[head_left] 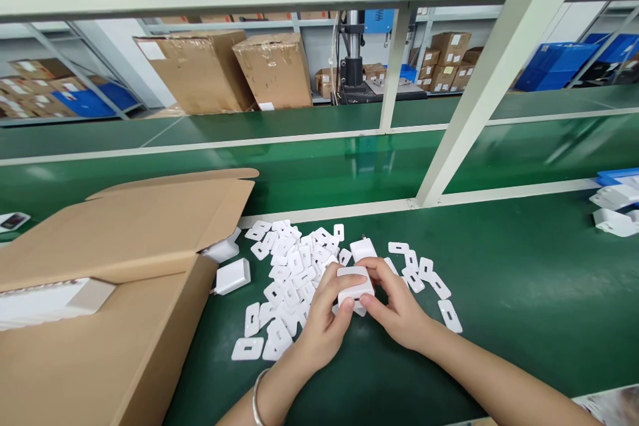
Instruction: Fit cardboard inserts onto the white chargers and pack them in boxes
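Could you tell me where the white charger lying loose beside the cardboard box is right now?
In the head view, the loose white charger lies on the green bench left of centre, just right of the open cardboard box and left of the pile of flat white plates.

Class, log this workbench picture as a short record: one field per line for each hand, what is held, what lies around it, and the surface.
Left hand: grips the held block from the left, silver bangle on its wrist
Right hand: grips the same block from the right
Held: small white plastic charger block
Around: scattered flat white plastic plates with slots; second white charger lying loose
Left side: open brown cardboard box
Surface: green bench mat
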### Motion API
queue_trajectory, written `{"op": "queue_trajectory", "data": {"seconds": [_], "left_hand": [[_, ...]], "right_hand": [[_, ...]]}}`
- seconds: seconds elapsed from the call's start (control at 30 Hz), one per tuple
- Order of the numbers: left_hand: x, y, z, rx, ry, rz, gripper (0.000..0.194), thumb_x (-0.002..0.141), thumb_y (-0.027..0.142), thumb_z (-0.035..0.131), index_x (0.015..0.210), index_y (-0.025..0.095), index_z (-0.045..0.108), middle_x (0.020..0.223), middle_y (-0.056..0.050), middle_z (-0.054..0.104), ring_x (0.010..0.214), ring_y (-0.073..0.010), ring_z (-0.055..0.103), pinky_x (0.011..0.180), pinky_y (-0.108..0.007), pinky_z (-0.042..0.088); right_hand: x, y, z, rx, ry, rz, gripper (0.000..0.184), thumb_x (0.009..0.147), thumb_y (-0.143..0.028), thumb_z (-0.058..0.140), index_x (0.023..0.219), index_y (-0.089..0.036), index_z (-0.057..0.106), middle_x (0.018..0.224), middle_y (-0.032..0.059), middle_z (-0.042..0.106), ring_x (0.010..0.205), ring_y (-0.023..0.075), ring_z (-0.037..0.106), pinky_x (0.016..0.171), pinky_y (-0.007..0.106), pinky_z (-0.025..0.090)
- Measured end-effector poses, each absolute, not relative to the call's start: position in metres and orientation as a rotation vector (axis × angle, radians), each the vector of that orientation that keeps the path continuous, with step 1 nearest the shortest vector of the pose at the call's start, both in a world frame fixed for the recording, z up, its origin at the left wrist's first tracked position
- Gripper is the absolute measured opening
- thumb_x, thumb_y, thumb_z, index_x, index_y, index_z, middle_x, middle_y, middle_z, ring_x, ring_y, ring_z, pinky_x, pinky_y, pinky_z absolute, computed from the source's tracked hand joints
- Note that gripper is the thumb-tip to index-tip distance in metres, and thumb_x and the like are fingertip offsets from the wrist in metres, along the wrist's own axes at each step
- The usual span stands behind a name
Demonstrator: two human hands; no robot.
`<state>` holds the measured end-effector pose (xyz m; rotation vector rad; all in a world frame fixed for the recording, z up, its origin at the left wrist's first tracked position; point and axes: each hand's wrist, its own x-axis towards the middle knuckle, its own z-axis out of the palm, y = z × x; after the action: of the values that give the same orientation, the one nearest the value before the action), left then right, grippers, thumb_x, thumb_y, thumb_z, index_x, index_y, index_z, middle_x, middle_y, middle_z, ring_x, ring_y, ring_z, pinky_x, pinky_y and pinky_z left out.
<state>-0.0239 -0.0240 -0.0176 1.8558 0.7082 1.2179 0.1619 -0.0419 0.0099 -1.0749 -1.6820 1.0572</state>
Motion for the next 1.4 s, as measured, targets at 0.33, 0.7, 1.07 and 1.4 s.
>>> {"op": "queue_trajectory", "data": {"seconds": [0.33, 0.7, 1.07, 1.4], "left_hand": [[-0.0257, -0.0225, -0.0128, 1.912, 0.701, 1.224, 0.035, 0.113, 0.036, 0.037, 0.131, 0.031, 0.067, 0.105, -0.005, 0.056, 0.097, -0.0196, 0.058, 0.085, -0.033, 0.05], [-0.0258, -0.0206, -0.0184, 1.968, 0.66, 1.238, 0.032, 0.112, 0.038, 0.039, 0.131, 0.03, 0.064, 0.104, -0.005, 0.054, 0.093, -0.0198, 0.057, 0.078, -0.033, 0.05], [-0.0262, -0.0219, -0.0128, 1.968, 0.691, 1.043, 0.034, 0.113, 0.041, 0.036, 0.143, 0.034, 0.051, 0.117, -0.007, 0.049, 0.11, -0.022, 0.053, 0.096, -0.038, 0.048], [-0.0264, -0.0208, -0.0158, 1.944, 0.684, 1.185, 0.032, 0.112, 0.039, 0.041, 0.135, 0.032, 0.062, 0.104, -0.005, 0.054, 0.093, -0.02, 0.055, 0.079, -0.033, 0.047]], "right_hand": [[0.1609, -0.0407, 0.0129, -1.058, -1.682, 1.076, 0.031, 0.1, -0.046, 0.059, 0.122, -0.025, 0.053, 0.101, 0.0037, 0.06, 0.088, 0.0195, 0.058, 0.076, 0.034, 0.05], [0.1588, -0.0414, 0.007, -1.114, -1.635, 1.107, 0.035, 0.095, -0.046, 0.07, 0.119, -0.025, 0.055, 0.094, 0.0006, 0.06, 0.082, 0.0176, 0.058, 0.068, 0.03, 0.047], [0.163, -0.0393, 0.0065, -1.048, -1.672, 0.964, 0.034, 0.109, -0.05, 0.043, 0.132, -0.026, 0.052, 0.107, 0.0044, 0.064, 0.088, 0.0188, 0.061, 0.078, 0.033, 0.052], [0.1607, -0.0417, 0.0055, -1.067, -1.725, 0.884, 0.039, 0.108, -0.057, 0.044, 0.124, -0.024, 0.055, 0.094, 0.0033, 0.065, 0.077, 0.0182, 0.061, 0.068, 0.032, 0.048]]}}
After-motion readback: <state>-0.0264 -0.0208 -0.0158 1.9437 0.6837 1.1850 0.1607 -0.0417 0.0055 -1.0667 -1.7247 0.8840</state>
